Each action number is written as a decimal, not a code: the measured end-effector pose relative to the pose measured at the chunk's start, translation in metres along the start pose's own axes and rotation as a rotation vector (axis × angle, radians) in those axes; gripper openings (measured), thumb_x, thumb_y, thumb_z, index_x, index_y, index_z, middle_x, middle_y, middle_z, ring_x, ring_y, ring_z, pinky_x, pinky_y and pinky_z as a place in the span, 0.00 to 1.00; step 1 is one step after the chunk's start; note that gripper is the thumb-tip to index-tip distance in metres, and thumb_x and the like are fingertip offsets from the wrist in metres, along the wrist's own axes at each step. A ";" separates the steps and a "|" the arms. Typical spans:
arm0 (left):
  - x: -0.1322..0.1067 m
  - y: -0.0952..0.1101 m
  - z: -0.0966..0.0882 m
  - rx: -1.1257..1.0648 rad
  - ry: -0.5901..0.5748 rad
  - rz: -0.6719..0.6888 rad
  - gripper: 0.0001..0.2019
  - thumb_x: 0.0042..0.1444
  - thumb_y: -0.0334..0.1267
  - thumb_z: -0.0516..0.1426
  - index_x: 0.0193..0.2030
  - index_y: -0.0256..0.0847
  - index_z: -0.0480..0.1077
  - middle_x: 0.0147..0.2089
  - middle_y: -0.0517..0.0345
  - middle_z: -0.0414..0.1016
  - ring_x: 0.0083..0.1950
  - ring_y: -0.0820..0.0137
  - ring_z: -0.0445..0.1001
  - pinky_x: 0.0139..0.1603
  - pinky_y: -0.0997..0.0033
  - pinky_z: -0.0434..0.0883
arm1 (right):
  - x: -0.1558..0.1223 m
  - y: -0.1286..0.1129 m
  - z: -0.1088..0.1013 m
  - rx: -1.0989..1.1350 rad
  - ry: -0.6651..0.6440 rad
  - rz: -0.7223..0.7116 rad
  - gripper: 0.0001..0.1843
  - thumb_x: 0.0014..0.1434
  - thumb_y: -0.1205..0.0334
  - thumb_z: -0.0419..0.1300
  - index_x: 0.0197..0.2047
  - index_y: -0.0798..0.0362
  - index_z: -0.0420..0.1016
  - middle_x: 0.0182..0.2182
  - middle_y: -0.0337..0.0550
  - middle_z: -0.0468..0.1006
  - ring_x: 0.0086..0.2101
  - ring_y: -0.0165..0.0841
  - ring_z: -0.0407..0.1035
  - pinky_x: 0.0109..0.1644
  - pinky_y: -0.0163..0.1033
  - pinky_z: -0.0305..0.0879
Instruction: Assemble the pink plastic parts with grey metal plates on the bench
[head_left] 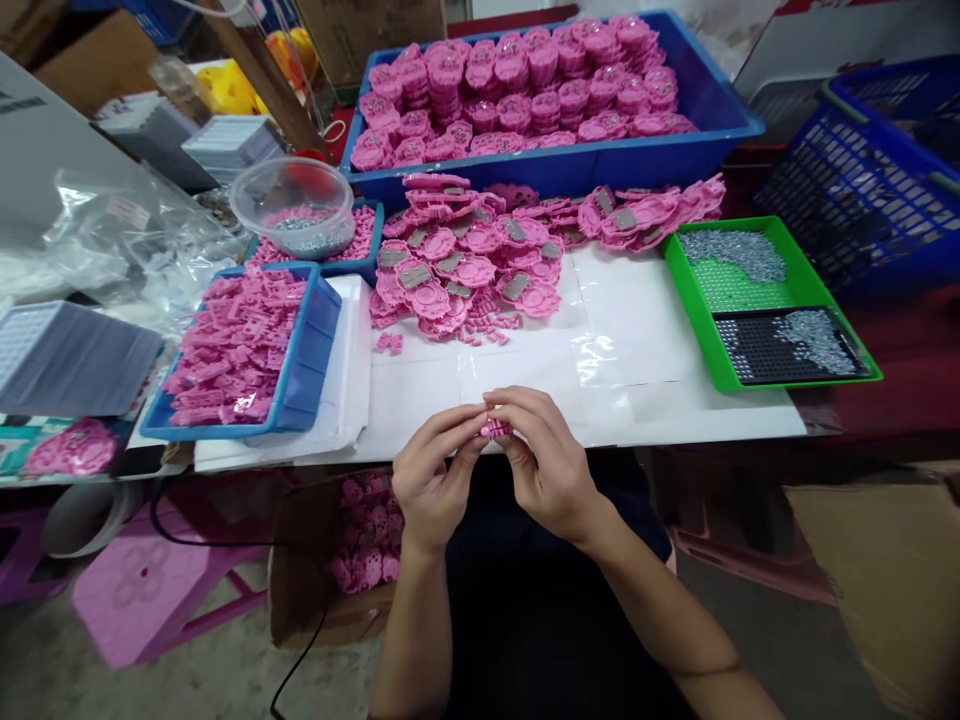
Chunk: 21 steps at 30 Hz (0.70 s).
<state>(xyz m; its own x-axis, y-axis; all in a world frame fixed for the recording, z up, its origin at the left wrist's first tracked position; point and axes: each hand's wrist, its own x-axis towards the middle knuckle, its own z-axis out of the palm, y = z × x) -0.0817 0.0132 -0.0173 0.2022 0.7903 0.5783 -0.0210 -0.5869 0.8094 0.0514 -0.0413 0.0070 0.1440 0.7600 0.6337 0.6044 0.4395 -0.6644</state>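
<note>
Between my left hand [436,475] and right hand [546,455], both pinching it, sits a small pink part [496,429], long axis running sideways from hand to hand; its facing I can't tell.

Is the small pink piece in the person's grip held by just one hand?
No, the left hand and the right hand both have their fingers at the small pink piece.
</note>
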 end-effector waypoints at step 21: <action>0.007 0.009 -0.006 0.140 -0.051 0.036 0.14 0.60 0.28 0.65 0.50 0.45 0.80 0.43 0.56 0.82 0.44 0.68 0.82 0.45 0.65 0.81 | -0.003 0.007 0.002 -0.129 -0.059 -0.030 0.12 0.70 0.71 0.52 0.55 0.54 0.66 0.44 0.54 0.75 0.46 0.42 0.70 0.50 0.51 0.73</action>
<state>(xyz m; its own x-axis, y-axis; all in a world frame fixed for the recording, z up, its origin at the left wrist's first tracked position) -0.0860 0.0146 -0.0051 0.2538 0.7606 0.5976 0.1072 -0.6361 0.7641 0.0535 -0.0397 0.0001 0.0806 0.7761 0.6254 0.7043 0.3996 -0.5867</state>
